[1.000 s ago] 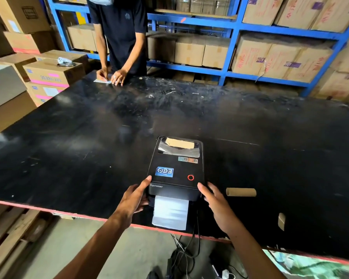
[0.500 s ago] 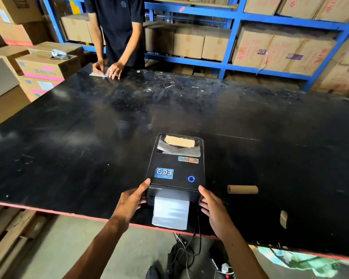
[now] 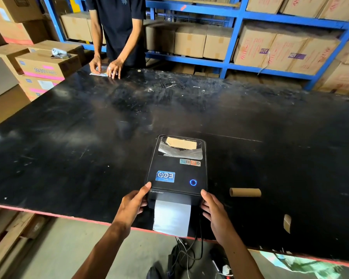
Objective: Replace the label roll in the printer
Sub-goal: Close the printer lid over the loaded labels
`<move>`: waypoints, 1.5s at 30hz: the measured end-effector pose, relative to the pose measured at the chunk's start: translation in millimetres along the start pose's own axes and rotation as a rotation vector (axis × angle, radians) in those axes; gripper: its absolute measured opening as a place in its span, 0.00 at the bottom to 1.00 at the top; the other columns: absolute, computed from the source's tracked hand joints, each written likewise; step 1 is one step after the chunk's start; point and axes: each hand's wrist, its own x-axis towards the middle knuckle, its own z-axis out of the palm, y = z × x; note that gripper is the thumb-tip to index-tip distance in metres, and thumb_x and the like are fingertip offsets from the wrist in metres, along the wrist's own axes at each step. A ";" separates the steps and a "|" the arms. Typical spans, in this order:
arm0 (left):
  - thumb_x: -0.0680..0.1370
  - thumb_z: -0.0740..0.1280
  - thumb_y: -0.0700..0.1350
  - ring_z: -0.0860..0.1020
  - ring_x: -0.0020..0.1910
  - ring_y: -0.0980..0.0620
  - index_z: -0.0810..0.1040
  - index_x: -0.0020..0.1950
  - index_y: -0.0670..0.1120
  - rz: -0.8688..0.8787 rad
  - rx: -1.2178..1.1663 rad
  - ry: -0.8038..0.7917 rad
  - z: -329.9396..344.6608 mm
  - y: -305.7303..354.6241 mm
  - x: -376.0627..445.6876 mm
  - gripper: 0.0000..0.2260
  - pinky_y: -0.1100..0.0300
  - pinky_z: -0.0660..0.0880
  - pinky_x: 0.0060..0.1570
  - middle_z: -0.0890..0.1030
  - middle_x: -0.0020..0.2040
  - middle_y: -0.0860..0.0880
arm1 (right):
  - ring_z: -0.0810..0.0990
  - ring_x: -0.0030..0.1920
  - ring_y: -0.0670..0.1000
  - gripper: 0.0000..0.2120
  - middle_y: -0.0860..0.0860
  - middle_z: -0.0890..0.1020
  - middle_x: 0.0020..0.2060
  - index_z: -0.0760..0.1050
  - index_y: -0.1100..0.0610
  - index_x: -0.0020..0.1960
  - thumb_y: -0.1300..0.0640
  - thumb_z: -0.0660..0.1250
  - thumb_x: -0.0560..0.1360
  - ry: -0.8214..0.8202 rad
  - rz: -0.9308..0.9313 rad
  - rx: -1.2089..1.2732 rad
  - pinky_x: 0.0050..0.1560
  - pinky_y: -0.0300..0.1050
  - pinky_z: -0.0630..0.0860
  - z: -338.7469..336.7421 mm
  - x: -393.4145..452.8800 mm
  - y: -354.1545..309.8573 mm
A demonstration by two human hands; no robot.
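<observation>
A: Right, where is the black plastic label printer (image 3: 176, 172)?
B: On the black counter (image 3: 69, 141), near its red front edge, lid closed, a ring lit blue on top. A strip of white label paper (image 3: 172, 217) hangs from its front slot.
A: And the hands?
B: The left hand (image 3: 132, 206) grips the printer's front left corner, thumb on the lid. The right hand (image 3: 215, 211) presses the front right corner, fingers spread.
A: Anything beside it?
B: A bare brown cardboard tube (image 3: 245, 192) lies on its side, right of the printer, apart from it.
</observation>
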 end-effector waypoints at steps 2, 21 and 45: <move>0.60 0.68 0.70 0.83 0.49 0.49 0.83 0.47 0.46 0.000 -0.002 -0.002 -0.2 0.2 0.3 0.31 0.56 0.75 0.47 0.87 0.43 0.49 | 0.76 0.61 0.52 0.09 0.44 0.79 0.56 0.76 0.44 0.52 0.44 0.64 0.74 -0.001 -0.003 -0.004 0.63 0.49 0.67 -0.1 -0.4 -0.1; 0.61 0.66 0.69 0.81 0.54 0.45 0.82 0.51 0.44 0.008 0.016 -0.045 -2.2 8.1 -4.4 0.32 0.55 0.76 0.50 0.85 0.51 0.43 | 0.74 0.62 0.54 0.09 0.48 0.78 0.57 0.75 0.46 0.53 0.45 0.63 0.75 0.025 0.001 0.017 0.61 0.49 0.70 1.8 -1.7 -0.8; 0.62 0.66 0.69 0.82 0.50 0.48 0.82 0.47 0.47 -0.005 0.027 -0.050 -4.0 8.5 -2.2 0.28 0.57 0.76 0.45 0.86 0.46 0.48 | 0.74 0.62 0.53 0.07 0.48 0.77 0.58 0.74 0.43 0.51 0.45 0.63 0.75 0.045 -0.008 -0.004 0.64 0.50 0.69 5.6 -7.5 -4.2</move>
